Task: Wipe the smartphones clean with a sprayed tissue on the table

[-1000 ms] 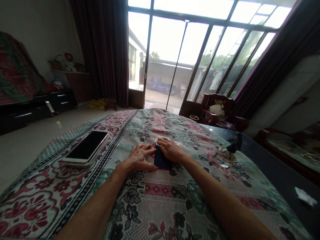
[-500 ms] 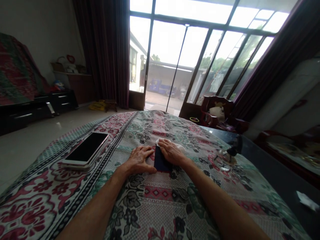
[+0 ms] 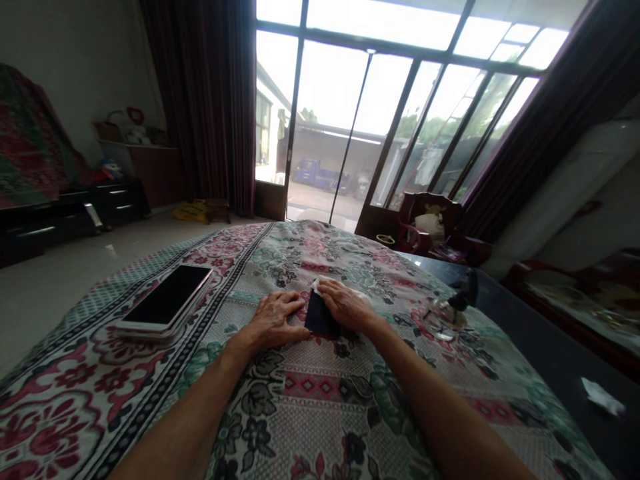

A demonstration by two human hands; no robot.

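A dark blue, flat rectangular piece [image 3: 319,318] with a reddish near edge lies on the patterned tablecloth [image 3: 320,387] before me. My right hand [image 3: 345,305] lies over its right part, pressing a white tissue [image 3: 363,294] onto it. Some of the tissue sticks out past the fingertips and behind the hand. To the left, my left hand [image 3: 280,317] rests with fingers apart, its thumb tip at the piece's near left corner. Farther left, a white-framed device with a black screen [image 3: 167,297] lies on top of another flat item.
A clear glass object with a black top [image 3: 453,313] stands on the cloth at the right. Beyond it, a crumpled white tissue [image 3: 603,396] lies on a dark surface [image 3: 555,360]. A wooden chair [image 3: 430,223] and glass doors [image 3: 330,133] are at the back.
The near edge of the blue piece has shifted slightly away from me, together with my left thumb. My right hand stays on the tissue. The whole view has drifted a little.
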